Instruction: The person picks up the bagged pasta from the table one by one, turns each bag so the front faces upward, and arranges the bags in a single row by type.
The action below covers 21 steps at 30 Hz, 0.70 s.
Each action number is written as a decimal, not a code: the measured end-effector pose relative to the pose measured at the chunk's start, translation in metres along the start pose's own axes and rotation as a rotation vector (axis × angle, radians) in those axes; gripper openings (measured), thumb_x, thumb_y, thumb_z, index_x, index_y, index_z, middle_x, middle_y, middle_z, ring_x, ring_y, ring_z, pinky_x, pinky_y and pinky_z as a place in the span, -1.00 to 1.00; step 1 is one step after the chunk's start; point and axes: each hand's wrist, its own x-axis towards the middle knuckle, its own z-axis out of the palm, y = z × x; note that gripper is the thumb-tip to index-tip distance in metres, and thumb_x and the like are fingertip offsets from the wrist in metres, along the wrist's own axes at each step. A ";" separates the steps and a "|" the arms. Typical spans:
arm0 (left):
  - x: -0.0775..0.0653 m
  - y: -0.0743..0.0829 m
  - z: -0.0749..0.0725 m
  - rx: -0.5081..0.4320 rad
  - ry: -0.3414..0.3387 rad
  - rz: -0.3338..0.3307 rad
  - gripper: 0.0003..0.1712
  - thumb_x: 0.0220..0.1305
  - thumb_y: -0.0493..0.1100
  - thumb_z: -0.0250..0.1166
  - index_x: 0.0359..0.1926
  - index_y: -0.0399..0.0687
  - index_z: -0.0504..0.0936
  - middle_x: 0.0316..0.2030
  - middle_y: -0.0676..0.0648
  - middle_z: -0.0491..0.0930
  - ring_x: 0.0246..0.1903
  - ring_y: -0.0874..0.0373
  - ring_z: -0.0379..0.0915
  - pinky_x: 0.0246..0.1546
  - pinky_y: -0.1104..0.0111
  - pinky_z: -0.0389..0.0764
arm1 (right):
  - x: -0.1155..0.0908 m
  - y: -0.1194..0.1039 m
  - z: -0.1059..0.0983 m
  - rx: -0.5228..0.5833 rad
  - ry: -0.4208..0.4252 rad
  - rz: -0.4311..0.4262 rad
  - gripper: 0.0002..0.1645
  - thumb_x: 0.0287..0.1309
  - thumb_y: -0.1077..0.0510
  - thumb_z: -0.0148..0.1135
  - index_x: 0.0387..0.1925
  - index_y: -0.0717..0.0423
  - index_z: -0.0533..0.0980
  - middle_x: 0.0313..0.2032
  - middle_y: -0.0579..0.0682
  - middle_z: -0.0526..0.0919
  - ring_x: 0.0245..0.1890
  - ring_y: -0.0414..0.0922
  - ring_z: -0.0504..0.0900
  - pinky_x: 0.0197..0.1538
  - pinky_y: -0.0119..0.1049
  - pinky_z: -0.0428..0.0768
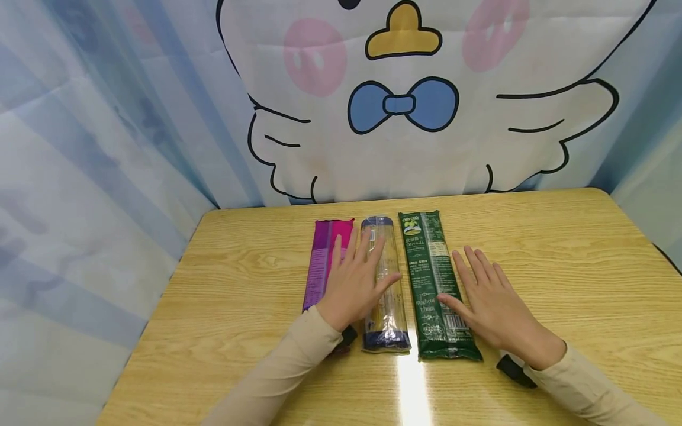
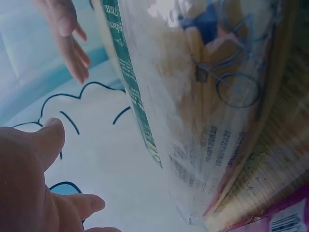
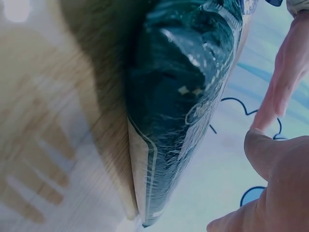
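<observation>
Near the middle of the wooden table (image 1: 181,349), your hands hung spread and relaxed, neither one grasping anything. Your left hand (image 1: 354,290) was above the purple packet (image 1: 319,269) and the clear packet (image 1: 388,316); your right hand (image 1: 495,310) was at the right side of the green packet (image 1: 433,275), its thumb over the green film. From there, a low left wrist could have nudged the purple packet askew, since your hand and cuff hid its near end in the head view. Fingers closing on one edge alone could have slipped on the slick film — and a hard squeeze could have snapped the thin strands inside the clear one.

The three lay lengthwise, just beside one another. At its near end the green packet was crimped and glossy, with a barcode a little further up, then white lettering, then an olive badge at the far end. The clear packet showed yellowish contents between two dark blue bands, with a bicycle printed on it in the left wrist view. The purple one brightened to magenta toward its far end — beyond it hung the cartoon backdrop (image 1: 405,160).
</observation>
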 end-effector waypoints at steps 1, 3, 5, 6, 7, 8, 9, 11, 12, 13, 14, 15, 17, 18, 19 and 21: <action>0.001 0.000 0.000 -0.004 -0.002 -0.003 -0.11 0.44 0.38 -0.07 0.57 0.03 0.00 0.56 -0.19 -0.13 0.55 -0.09 -0.41 0.53 -0.12 -0.37 | 0.000 0.000 0.000 -0.001 0.002 -0.001 0.06 0.41 -0.34 -0.04 0.55 0.27 -0.14 0.51 0.39 -0.09 0.48 0.37 -0.07 0.42 0.40 0.03; 0.005 0.001 0.000 -0.002 -0.003 -0.006 -0.11 0.44 0.38 -0.07 0.58 0.04 -0.01 0.56 -0.19 -0.12 0.55 -0.10 -0.40 0.53 -0.13 -0.33 | 0.000 0.000 0.001 0.000 0.007 -0.002 0.06 0.40 -0.34 -0.04 0.55 0.28 -0.13 0.51 0.39 -0.09 0.48 0.37 -0.05 0.42 0.40 0.04; 0.009 0.002 -0.001 -0.003 -0.006 -0.008 -0.12 0.45 0.38 -0.08 0.58 0.05 -0.02 0.56 -0.20 -0.13 0.55 -0.11 -0.41 0.53 -0.13 -0.31 | 0.000 0.001 0.001 0.000 0.012 -0.003 0.06 0.40 -0.34 -0.03 0.54 0.29 -0.13 0.50 0.40 -0.07 0.47 0.38 -0.03 0.42 0.39 0.06; 0.011 0.002 -0.001 -0.001 -0.005 -0.007 -0.12 0.45 0.37 -0.08 0.58 0.05 -0.03 0.56 -0.20 -0.13 0.55 -0.12 -0.41 0.53 -0.13 -0.30 | 0.000 0.001 0.001 0.001 0.014 -0.004 0.06 0.40 -0.34 -0.03 0.54 0.29 -0.13 0.50 0.40 -0.07 0.47 0.38 -0.02 0.42 0.39 0.07; 0.014 0.002 -0.001 0.004 -0.006 -0.004 -0.12 0.45 0.37 -0.09 0.58 0.06 -0.04 0.56 -0.20 -0.13 0.55 -0.11 -0.41 0.53 -0.12 -0.31 | 0.000 0.001 0.001 0.002 0.015 -0.005 0.07 0.40 -0.34 -0.03 0.54 0.30 -0.13 0.50 0.40 -0.07 0.46 0.38 -0.01 0.42 0.38 0.08; 0.016 0.002 0.000 0.010 -0.003 0.000 -0.12 0.46 0.36 -0.08 0.58 0.05 -0.03 0.56 -0.20 -0.12 0.55 -0.12 -0.41 0.54 -0.12 -0.30 | 0.000 0.001 0.001 0.005 0.017 -0.007 0.07 0.41 -0.33 -0.03 0.54 0.31 -0.13 0.50 0.41 -0.06 0.46 0.39 0.00 0.42 0.37 0.09; 0.018 0.003 0.000 0.016 -0.001 0.003 -0.12 0.46 0.36 -0.09 0.58 0.04 -0.03 0.56 -0.20 -0.12 0.55 -0.11 -0.40 0.54 -0.12 -0.29 | 0.000 0.001 0.001 0.012 0.018 -0.008 0.07 0.41 -0.33 -0.03 0.54 0.31 -0.14 0.49 0.42 -0.06 0.45 0.39 0.01 0.42 0.36 0.09; 0.022 0.003 0.000 0.030 0.002 0.009 -0.13 0.46 0.37 -0.11 0.58 0.04 -0.02 0.56 -0.20 -0.11 0.56 -0.11 -0.38 0.54 -0.11 -0.27 | 0.001 0.001 0.000 0.032 0.018 -0.010 0.07 0.41 -0.31 -0.02 0.53 0.33 -0.15 0.49 0.43 -0.06 0.44 0.41 0.02 0.42 0.35 0.11; 0.024 0.003 0.000 0.040 0.001 0.009 -0.13 0.46 0.38 -0.12 0.58 0.05 -0.03 0.56 -0.19 -0.10 0.56 -0.11 -0.37 0.54 -0.10 -0.26 | 0.001 0.001 0.000 0.048 0.014 -0.009 0.07 0.42 -0.31 -0.02 0.53 0.33 -0.16 0.49 0.44 -0.07 0.44 0.41 0.02 0.42 0.35 0.11; 0.026 0.003 0.000 0.044 0.001 0.011 -0.13 0.46 0.38 -0.13 0.58 0.04 -0.02 0.56 -0.19 -0.10 0.56 -0.11 -0.36 0.55 -0.10 -0.25 | 0.001 0.001 -0.001 0.065 0.010 -0.006 0.07 0.42 -0.30 -0.02 0.53 0.33 -0.16 0.49 0.44 -0.07 0.44 0.41 0.02 0.42 0.35 0.11; 0.028 0.004 0.001 0.049 0.003 0.012 -0.12 0.46 0.39 -0.15 0.58 0.04 -0.02 0.56 -0.19 -0.08 0.56 -0.11 -0.33 0.55 -0.10 -0.23 | 0.001 0.000 -0.002 0.083 0.004 -0.003 0.06 0.42 -0.29 -0.02 0.53 0.34 -0.17 0.49 0.45 -0.08 0.44 0.42 0.01 0.42 0.35 0.10; 0.030 0.004 0.001 0.048 0.002 0.014 -0.12 0.46 0.40 -0.17 0.58 0.03 -0.01 0.56 -0.19 -0.07 0.56 -0.12 -0.31 0.54 -0.10 -0.20 | 0.001 0.000 -0.002 0.103 -0.005 0.004 0.06 0.43 -0.29 -0.02 0.53 0.33 -0.18 0.49 0.45 -0.09 0.44 0.43 0.01 0.42 0.36 0.10; 0.034 0.004 0.002 0.021 -0.005 0.018 -0.12 0.46 0.40 -0.18 0.58 0.02 -0.01 0.55 -0.21 -0.06 0.55 -0.13 -0.26 0.55 -0.09 -0.18 | 0.001 0.000 -0.004 0.140 -0.026 0.018 0.06 0.44 -0.29 -0.04 0.54 0.33 -0.20 0.49 0.45 -0.11 0.44 0.43 -0.01 0.41 0.38 0.09; 0.036 0.004 0.002 0.004 -0.011 0.020 -0.12 0.46 0.40 -0.19 0.58 0.02 -0.01 0.55 -0.21 -0.05 0.55 -0.13 -0.24 0.55 -0.08 -0.18 | 0.002 -0.001 -0.004 0.159 -0.036 0.026 0.06 0.44 -0.29 -0.04 0.54 0.33 -0.20 0.49 0.45 -0.12 0.44 0.44 -0.02 0.41 0.39 0.08; 0.038 0.005 0.003 -0.014 -0.016 0.024 -0.13 0.47 0.39 -0.19 0.58 0.02 -0.01 0.55 -0.21 -0.05 0.55 -0.13 -0.23 0.55 -0.07 -0.18 | 0.002 -0.001 -0.004 0.175 -0.044 0.032 0.06 0.44 -0.29 -0.05 0.54 0.33 -0.21 0.49 0.45 -0.13 0.44 0.44 -0.03 0.40 0.40 0.08; 0.042 0.005 0.004 -0.038 -0.029 0.028 -0.14 0.48 0.38 -0.20 0.58 0.01 -0.02 0.55 -0.20 -0.05 0.54 -0.12 -0.19 0.55 -0.06 -0.19 | 0.002 -0.001 -0.005 0.200 -0.059 0.047 0.05 0.45 -0.29 -0.06 0.54 0.32 -0.21 0.50 0.45 -0.14 0.44 0.44 -0.04 0.40 0.40 0.06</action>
